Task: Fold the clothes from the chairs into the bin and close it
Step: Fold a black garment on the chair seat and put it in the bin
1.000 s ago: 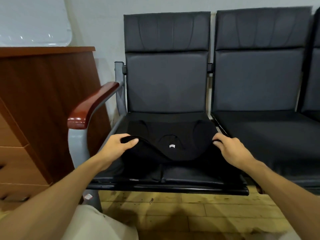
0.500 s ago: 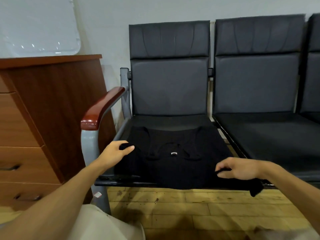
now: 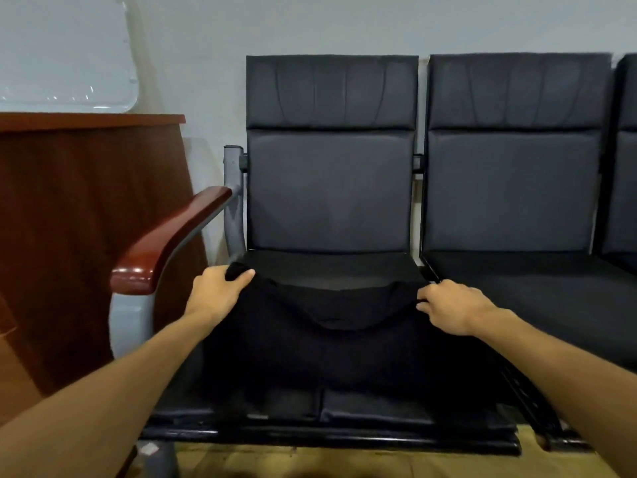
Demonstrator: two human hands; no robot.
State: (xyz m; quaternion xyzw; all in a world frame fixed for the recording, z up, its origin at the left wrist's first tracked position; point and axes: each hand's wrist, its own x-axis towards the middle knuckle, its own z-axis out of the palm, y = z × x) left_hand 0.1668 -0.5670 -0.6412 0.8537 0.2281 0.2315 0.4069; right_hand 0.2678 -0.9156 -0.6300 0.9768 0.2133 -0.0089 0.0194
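Black garment (image 3: 310, 353) stretched left-to-right over chair (image 3: 331, 191); left hand (image 3: 215, 293), right hand (image 3: 453, 305) pinch its corners.

The garment (image 3: 327, 346) lies black on a black seat (image 3: 327, 267), so its lower hem cannot be traced. The left hand (image 3: 215, 291) has its fingers hidden under one corner, and the right hand (image 3: 451, 305) has its fingertips buried in the cloth. The picture's edges cut off the third chair (image 3: 625, 167) and the cabinet (image 3: 69, 236).

Bare forearms (image 3: 120, 391) — long, slim — lead to the bare left hand (image 3: 215, 291) and right hand (image 3: 451, 305).
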